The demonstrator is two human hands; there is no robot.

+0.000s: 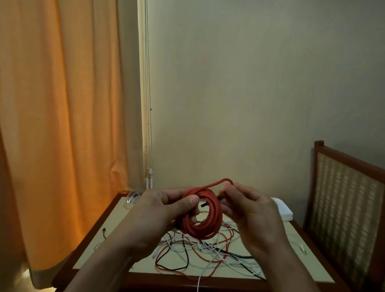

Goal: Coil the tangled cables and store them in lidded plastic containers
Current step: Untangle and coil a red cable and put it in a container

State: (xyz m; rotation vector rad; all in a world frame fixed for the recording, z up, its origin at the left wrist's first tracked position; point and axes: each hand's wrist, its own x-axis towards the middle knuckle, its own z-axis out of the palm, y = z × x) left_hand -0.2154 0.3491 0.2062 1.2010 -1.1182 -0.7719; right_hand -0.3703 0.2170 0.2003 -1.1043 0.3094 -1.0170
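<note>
Both hands are raised above the table (306, 265), with the red coil (207, 224) held between them. The left hand (164, 209) grips the coil's left side, thumb curled over the bundled turns, so the ring stands roughly upright with its open face turned toward the person. The right hand (252, 217), just right of the coil, pinches the free tail (221, 182) between thumb and fingertips. That tail rises from the top of the coil beside the left thumb, arcs up and bends down into the right hand's pinch. The coming move probably turns on this: the tail's short run lies left to right across the top of the ring, ending at the right hand. The right hand is therefore the one placed to wrap or tuck it, perhaps through the centre, while the left only steadies the ring. Below and just beyond the hands lies the tangle (206, 253) of red, white and black cables, spread on the table, with one white cable (198, 291) hanging over the near edge. No lidded container shows; a white stack (283, 209) past the right hand is too unclear to name. The red cable looks nearly coiled, and the tangle is not yet sorted.
</note>
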